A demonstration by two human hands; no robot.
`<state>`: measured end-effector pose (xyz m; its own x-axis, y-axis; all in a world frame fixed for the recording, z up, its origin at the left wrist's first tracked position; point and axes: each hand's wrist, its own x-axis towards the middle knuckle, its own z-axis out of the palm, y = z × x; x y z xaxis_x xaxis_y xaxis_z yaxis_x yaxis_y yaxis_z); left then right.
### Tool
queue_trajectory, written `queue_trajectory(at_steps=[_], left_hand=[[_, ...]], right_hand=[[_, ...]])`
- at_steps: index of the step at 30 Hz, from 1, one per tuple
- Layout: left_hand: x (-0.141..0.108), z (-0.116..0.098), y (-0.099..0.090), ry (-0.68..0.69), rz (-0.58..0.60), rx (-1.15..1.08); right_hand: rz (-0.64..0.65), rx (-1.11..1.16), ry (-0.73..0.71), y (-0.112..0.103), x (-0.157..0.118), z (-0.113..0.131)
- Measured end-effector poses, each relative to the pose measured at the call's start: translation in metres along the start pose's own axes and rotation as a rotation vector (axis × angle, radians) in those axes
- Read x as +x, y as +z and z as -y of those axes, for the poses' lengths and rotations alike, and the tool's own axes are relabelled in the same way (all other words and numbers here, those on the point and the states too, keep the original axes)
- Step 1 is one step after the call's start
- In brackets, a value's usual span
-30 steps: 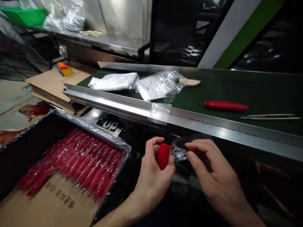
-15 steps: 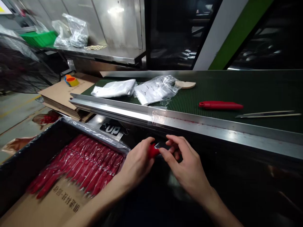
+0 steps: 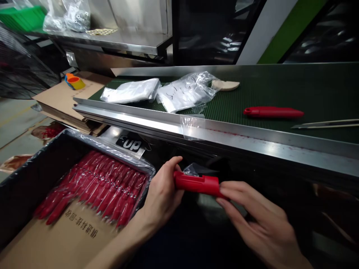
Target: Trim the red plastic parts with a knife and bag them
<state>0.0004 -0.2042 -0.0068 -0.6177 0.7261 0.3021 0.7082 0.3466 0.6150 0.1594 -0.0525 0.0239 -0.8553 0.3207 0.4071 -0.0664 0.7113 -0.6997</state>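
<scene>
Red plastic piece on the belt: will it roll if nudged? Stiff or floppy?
The red plastic piece looks rounded and slender, so it may roll if pushed sideways, though the ribbed green belt could slow it. Its straight, unsagging shape suggests it is stiff, and probably light.

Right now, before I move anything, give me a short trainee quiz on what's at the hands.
1. True or false: the left hand and the right hand are both touching the red handle.
2. Which lies nearest the left hand?
A) a green crate
B) a black tray of wrapped red pieces
C) an orange and yellow item on cardboard
3. What lies against the top edge of the held handle?

Key: 1 true; 2 B; 3 clear plastic film.
</scene>
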Motion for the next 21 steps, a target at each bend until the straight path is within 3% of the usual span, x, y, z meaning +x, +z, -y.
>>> queue_trajectory(at_steps=[4, 11, 17, 21], left_hand=[[-0.002, -0.002, 0.003, 0.016, -0.069, -0.086], [0.000, -0.011, -0.001, -0.123, -0.094, -0.200], [0.006, -0.021, -0.006, -0.311, 0.032, -0.393], [0.005, -0.024, -0.004, -0.403, 0.093, -0.506]], right_hand=[[-0.044, -0.067, -0.074, -0.005, -0.010, -0.006], [-0.158, 0.001, 0.043, -0.009, -0.019, -0.009], [-0.255, 0.124, 0.339, -0.007, -0.033, -0.019], [-0.247, 0.413, 0.568, -0.006, -0.038, -0.023]])
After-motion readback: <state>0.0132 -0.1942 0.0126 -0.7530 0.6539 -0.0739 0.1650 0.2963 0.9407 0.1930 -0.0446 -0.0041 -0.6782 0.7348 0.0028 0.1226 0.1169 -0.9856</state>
